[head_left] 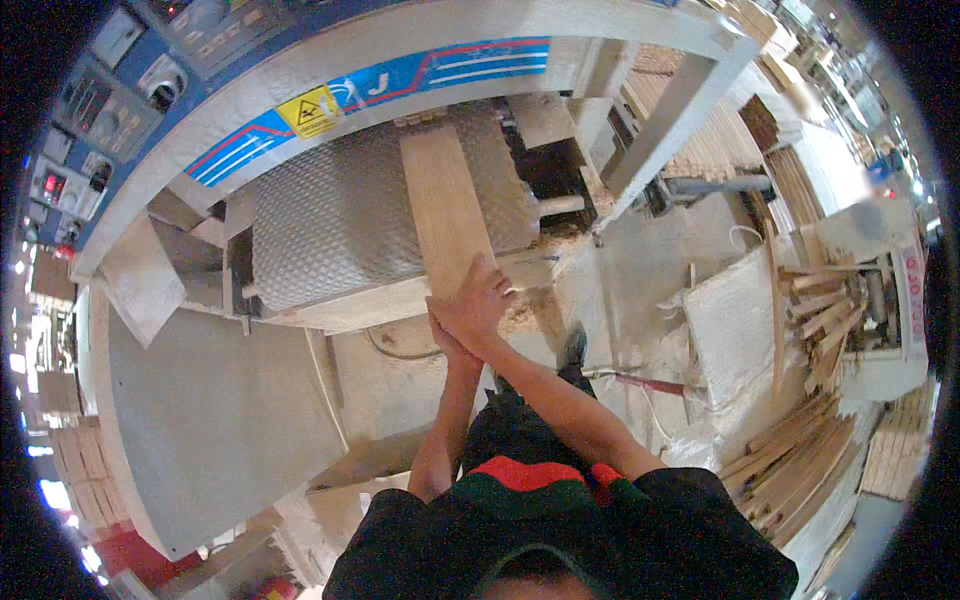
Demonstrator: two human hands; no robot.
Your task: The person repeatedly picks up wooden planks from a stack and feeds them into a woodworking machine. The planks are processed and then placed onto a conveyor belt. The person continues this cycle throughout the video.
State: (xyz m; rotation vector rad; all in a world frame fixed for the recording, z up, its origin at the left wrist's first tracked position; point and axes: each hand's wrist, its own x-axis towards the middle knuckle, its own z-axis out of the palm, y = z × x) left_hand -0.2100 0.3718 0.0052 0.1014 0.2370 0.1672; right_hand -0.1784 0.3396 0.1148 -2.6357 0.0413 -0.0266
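A pale wooden board [445, 190] lies lengthwise on the textured belt [340, 215] of a machine. Its far end reaches under the blue-striped crossbar, and its near end sticks out over the belt's front edge toward me. My right hand [476, 308] is closed over that near end, thumb to the left and fingers across the wood. Tucked below and behind it, my left hand [452, 340] sits close against the right wrist. Most of the left fingers are hidden, so their hold on the board cannot be made out.
The machine's crossbar [390, 85] spans above the belt, with a control panel [110, 110] at far left. A grey flat panel [220, 410] stands at left. Stacked wood strips [800, 465] lie at lower right, near a rack of offcuts [825, 305]. A red-handled tool [650, 384] rests on the floor.
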